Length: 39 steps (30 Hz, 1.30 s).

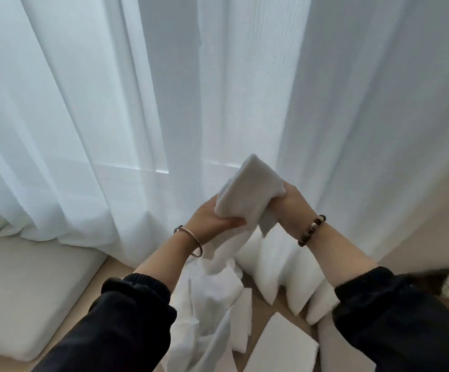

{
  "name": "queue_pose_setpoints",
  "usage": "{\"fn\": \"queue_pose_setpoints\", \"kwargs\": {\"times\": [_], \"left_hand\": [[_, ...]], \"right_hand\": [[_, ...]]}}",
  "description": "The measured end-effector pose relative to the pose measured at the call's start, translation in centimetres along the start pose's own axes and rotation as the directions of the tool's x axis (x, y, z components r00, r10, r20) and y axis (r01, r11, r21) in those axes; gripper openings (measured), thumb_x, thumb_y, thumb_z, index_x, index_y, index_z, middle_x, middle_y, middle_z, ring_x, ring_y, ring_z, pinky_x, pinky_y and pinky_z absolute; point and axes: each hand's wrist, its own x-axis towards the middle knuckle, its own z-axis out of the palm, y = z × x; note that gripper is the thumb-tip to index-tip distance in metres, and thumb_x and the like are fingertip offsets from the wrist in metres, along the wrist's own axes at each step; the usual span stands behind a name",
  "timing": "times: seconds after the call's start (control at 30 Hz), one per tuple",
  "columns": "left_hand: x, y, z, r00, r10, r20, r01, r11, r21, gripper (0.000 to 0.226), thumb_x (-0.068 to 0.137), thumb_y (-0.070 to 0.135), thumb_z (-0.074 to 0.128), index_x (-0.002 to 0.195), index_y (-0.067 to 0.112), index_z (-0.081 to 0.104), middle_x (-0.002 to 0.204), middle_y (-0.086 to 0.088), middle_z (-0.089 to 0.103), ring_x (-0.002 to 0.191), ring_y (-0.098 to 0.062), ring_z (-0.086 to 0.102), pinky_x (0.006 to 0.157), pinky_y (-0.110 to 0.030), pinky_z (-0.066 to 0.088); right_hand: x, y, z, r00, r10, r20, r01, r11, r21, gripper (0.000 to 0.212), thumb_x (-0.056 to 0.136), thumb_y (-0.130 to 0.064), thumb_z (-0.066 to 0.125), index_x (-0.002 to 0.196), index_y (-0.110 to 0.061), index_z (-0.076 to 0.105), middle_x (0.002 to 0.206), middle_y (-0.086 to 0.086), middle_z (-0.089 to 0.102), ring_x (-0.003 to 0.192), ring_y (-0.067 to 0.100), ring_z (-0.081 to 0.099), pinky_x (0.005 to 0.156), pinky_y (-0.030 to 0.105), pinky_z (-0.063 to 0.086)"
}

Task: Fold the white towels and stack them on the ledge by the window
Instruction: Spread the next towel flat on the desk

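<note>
Left grip (pixel 214 220) and right grip (pixel 293 201) clasp opposite ends of the folded towel (pixel 250 189), probably to keep its layers aligned.

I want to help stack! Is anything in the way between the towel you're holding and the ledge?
The left hand and right hand grip the folded towel. Below it, a loose towel pile and a row of folded towels cover part of the ledge; only air lies between.

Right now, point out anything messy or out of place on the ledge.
An unfolded towel heap sprawls crumpled across the ledge beside the neat folded towels. The left hand and right hand grip a raised towel above it. Nothing else stands out.
</note>
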Motion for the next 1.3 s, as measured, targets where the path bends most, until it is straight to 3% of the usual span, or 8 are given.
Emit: {"fn": "queue_pose_setpoints", "kwargs": {"times": [0.23, 0.43, 0.53, 0.67, 0.83, 1.03, 1.17, 1.3], "left_hand": [[2.1, 10.7, 8.4, 0.972, 0.163, 0.171, -0.145, 0.983, -0.112, 0.021, 0.061, 0.032, 0.085, 0.072, 0.026, 0.067, 0.073, 0.011, 0.068, 0.068, -0.002, 0.063, 0.059, -0.015, 0.051], [0.1, 20.4, 22.3, 0.915, 0.257, 0.311, -0.151, 0.933, -0.328, 0.018, 0.071, 0.018, 0.082, 0.082, 0.019, 0.068, 0.074, 0.008, 0.068, 0.066, -0.001, 0.063, 0.055, -0.013, 0.049], [-1.8, 25.5, 30.0, 0.889, 0.266, 0.374, -0.07, 0.884, -0.462, 0.018, 0.072, 0.013, 0.08, 0.084, 0.016, 0.068, 0.079, 0.002, 0.07, 0.071, -0.01, 0.066, 0.063, -0.021, 0.055], [-5.0, 32.1, 41.5, 0.825, 0.281, 0.49, 0.073, 0.807, -0.586, 0.016, 0.074, 0.014, 0.078, 0.087, 0.012, 0.07, 0.082, -0.005, 0.073, 0.075, -0.02, 0.07, 0.064, -0.028, 0.057], [-10.2, 39.9, 56.9, 0.652, 0.244, 0.718, 0.399, 0.695, -0.598, 0.041, 0.076, 0.016, 0.074, 0.112, 0.0, 0.065, 0.102, -0.019, 0.07, 0.09, -0.033, 0.068, 0.081, -0.05, 0.055], [-15.8, 46.7, 74.1, 0.434, 0.269, 0.86, 0.526, 0.7, -0.484, 0.037, 0.088, 0.017, 0.063, 0.122, 0.003, 0.059, 0.119, -0.017, 0.063, 0.11, -0.034, 0.06, 0.097, -0.051, 0.046], [-19.4, 48.4, 83.1, 0.435, 0.267, 0.86, 0.39, 0.805, -0.447, 0.034, 0.09, 0.016, 0.062, 0.12, 0.001, 0.059, 0.119, -0.017, 0.063, 0.109, -0.033, 0.061, 0.094, -0.049, 0.048], [-21.5, 48.3, 90.7, 0.344, 0.211, 0.915, 0.266, 0.913, -0.31, 0.013, 0.093, 0.02, 0.059, 0.086, 0.009, 0.061, 0.093, -0.014, 0.066, 0.08, -0.029, 0.063, 0.061, -0.034, 0.052]], "right_hand": [[-8.3, -6.4, -10.2, 0.953, -0.117, -0.28, 0.108, 0.993, -0.049, 0.011, 0.088, -0.016, 0.061, 0.094, -0.022, 0.067, 0.093, 0.0, 0.07, 0.089, 0.013, 0.065, 0.074, 0.03, 0.054], [-20.1, -8.5, -20.2, 0.848, -0.142, -0.511, 0.124, 0.99, -0.069, 0.016, 0.078, -0.037, 0.07, 0.094, -0.031, 0.071, 0.097, 0.005, 0.072, 0.092, 0.02, 0.068, 0.078, 0.035, 0.056], [-26.9, -7.4, -25.4, 0.783, -0.106, -0.613, 0.154, 0.988, 0.026, 0.036, 0.08, -0.036, 0.07, 0.115, -0.027, 0.061, 0.108, -0.004, 0.07, 0.099, 0.016, 0.067, 0.072, 0.021, 0.054], [-35.6, -5.1, -33.3, 0.669, -0.018, -0.743, 0.092, 0.994, 0.059, 0.054, 0.068, -0.035, 0.069, 0.12, -0.027, 0.053, 0.124, 0.003, 0.063, 0.108, 0.014, 0.063, 0.092, 0.03, 0.051], [-46.2, -2.8, -44.6, 0.556, 0.109, -0.824, -0.058, 0.994, 0.092, 0.057, 0.06, -0.03, 0.08, 0.113, -0.021, 0.059, 0.107, -0.001, 0.07, 0.1, 0.016, 0.066, 0.083, 0.028, 0.053], [-60.4, -2.9, -56.9, 0.205, 0.152, -0.967, -0.23, 0.968, 0.103, 0.019, 0.068, -0.015, 0.078, 0.086, -0.018, 0.072, 0.08, -0.002, 0.074, 0.077, 0.016, 0.069, 0.061, 0.023, 0.053], [-68.3, -3.6, -61.5, -0.011, 0.049, -0.999, -0.415, 0.909, 0.049, 0.024, 0.069, -0.02, 0.078, 0.086, -0.024, 0.061, 0.081, -0.013, 0.067, 0.075, 0.007, 0.062, 0.056, 0.019, 0.045], [-74.9, -3.8, -64.2, -0.106, 0.003, -0.994, -0.59, 0.804, 0.065, 0.026, 0.076, -0.035, 0.075, 0.085, -0.03, 0.051, 0.085, -0.014, 0.059, 0.073, -0.001, 0.055, 0.053, 0.016, 0.038]]}}
